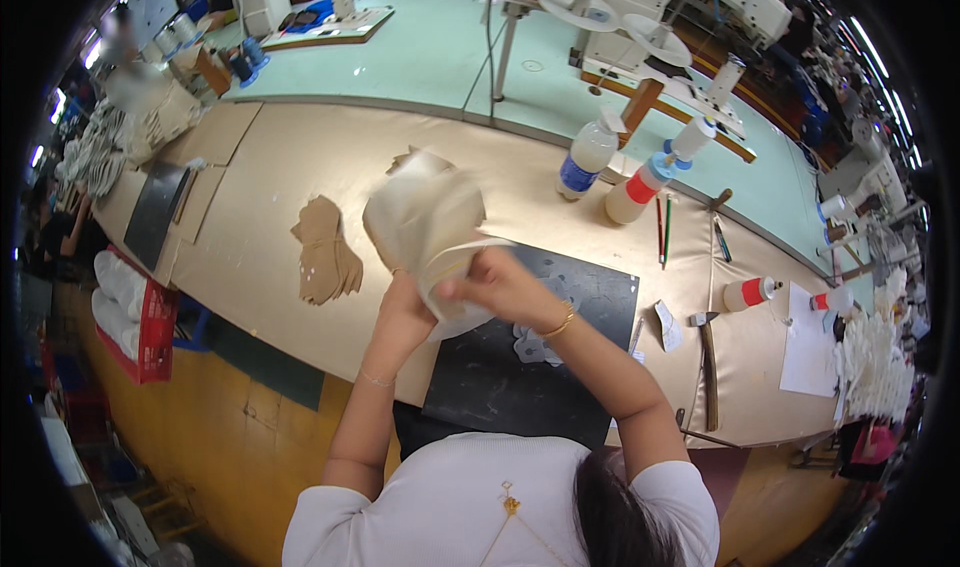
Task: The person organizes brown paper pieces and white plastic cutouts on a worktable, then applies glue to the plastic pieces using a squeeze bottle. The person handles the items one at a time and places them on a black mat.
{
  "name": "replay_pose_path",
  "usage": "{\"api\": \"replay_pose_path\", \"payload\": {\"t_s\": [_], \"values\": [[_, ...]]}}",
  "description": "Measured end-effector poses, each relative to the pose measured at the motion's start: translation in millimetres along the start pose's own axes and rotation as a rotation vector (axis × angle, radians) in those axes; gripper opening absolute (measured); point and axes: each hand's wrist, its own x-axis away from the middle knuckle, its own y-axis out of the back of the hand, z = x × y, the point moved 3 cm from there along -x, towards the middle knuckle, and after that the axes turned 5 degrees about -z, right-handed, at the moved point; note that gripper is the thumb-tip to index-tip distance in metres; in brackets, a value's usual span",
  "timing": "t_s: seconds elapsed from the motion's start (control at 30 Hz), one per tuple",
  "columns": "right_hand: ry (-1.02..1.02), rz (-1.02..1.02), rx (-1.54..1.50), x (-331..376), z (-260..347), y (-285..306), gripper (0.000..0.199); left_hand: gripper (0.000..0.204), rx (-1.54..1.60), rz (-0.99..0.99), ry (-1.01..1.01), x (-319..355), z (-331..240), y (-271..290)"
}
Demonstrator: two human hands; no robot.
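Observation:
Both of my hands grip a cream-coloured soft material piece (425, 207), blurred by motion, above the table. My left hand (405, 302) is closed around its lower left side, and some of its fingers are hidden behind the material. My right hand (490, 282) pinches its lower right edge, where a pale strip sticks out. Brown cut pieces (325, 252) lie in a fanned stack left of my hands, and more brown edges show behind the held piece. Under my right forearm, several pale grey cut pieces (535, 347) rest on a black board (600, 302).
A hammer (709, 367) lies on the right of the gold-covered table (260, 167), near a bottle on its side (750, 294). Two upright bottles (588, 155) (638, 192) and pencils (667, 227) are farther back. Sewing machines (720, 2) stand on the pale green bench (430, 57).

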Motion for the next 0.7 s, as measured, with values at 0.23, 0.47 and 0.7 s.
{"api": "replay_pose_path", "payload": {"t_s": [0.23, 0.47, 0.7], "values": [[0.157, -0.252, -0.058, 4, -53, 19, 0.055, 0.073, 0.083, 0.116, 0.131, 6, 5, 10], [0.443, -0.231, 0.707, 16, -40, 12, 0.039, 0.077, 0.311, 0.167, 0.246, 15, 10, 9], [0.312, -0.331, 1.133, 10, -14, 0, 0.031, 0.066, 0.059, 0.021, -0.053, -3, -26, 27]]}}
